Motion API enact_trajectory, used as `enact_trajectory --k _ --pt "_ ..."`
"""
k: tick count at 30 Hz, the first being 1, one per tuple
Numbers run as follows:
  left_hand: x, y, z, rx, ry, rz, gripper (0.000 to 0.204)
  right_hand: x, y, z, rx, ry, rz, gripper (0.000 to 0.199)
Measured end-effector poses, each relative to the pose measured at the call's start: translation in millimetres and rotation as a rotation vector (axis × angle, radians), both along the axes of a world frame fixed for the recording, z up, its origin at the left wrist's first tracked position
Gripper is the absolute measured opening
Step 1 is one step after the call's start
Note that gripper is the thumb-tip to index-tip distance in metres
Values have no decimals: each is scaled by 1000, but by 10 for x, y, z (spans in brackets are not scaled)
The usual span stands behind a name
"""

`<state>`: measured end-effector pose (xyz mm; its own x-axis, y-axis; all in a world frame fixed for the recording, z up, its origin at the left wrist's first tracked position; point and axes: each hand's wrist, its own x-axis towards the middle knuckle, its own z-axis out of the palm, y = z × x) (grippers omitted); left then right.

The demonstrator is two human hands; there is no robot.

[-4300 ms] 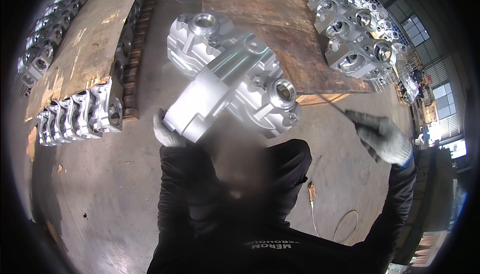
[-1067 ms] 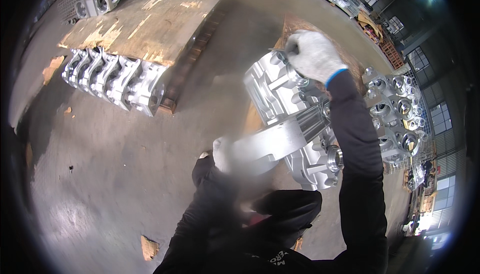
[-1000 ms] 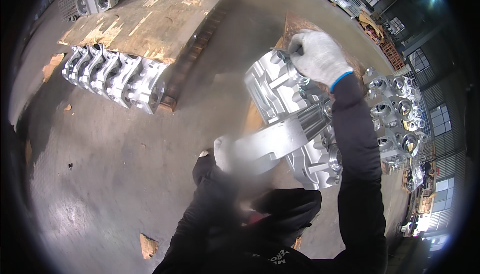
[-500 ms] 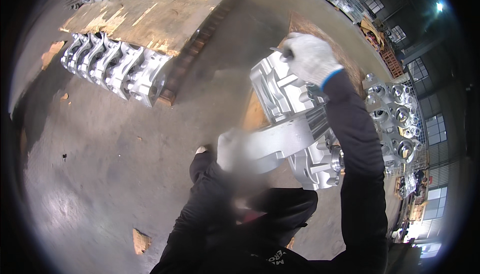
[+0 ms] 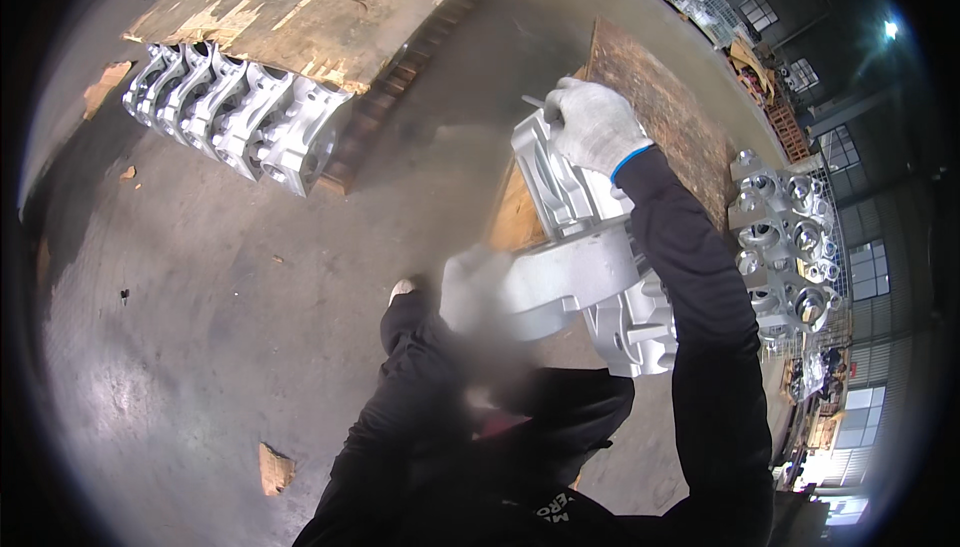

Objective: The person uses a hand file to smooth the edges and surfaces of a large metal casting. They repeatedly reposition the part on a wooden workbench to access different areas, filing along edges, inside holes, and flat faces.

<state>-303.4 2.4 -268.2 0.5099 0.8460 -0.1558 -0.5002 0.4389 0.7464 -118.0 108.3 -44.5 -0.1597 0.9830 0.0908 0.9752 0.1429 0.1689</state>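
A large silver metal casting (image 5: 575, 282) with a curved, smooth side lies slanted in front of me. My left hand (image 5: 468, 292), in a white glove and partly blurred, is closed on its left end. Farther off, my right hand (image 5: 597, 129), gloved in white with a blue cuff edge, is closed in a fist around a slim grey tool (image 5: 533, 101). Only the tool's short tip shows, so its kind is unclear. Below this fist stand ribbed silver castings (image 5: 553, 182). Another ribbed casting (image 5: 632, 332) is on the near side of the held one.
A worn wooden board (image 5: 660, 97) lies beyond my right hand. At the far left, a row of castings (image 5: 235, 112) stands beside a plywood-topped stack (image 5: 300, 12). More castings (image 5: 790, 237) fill a wire cage at the right. Cardboard scraps (image 5: 275, 469) lie on the concrete floor.
My right hand has moved slightly left and nearer, with the slim tool still in it. My left hand stays on the casting's end. The whole view has shifted a little.
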Motion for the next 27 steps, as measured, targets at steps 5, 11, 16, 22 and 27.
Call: enact_trajectory --k 5,11,16,22,27 --pt "-4 17 -102 47 33 -11 21 48 123 -90 -36 45 -119 12" --pt "-6 1 -50 54 80 -40 19 130 44 -390 62 -108 118 9" --pt "-33 33 24 21 51 -1 17 78 218 -521 -171 -158 153 14" --pt "-37 4 13 16 171 -9 16 -26 325 -555 -172 -143 -8 14" --pt "16 -14 124 1 130 75 32 -341 426 -482 -290 -137 19 17"
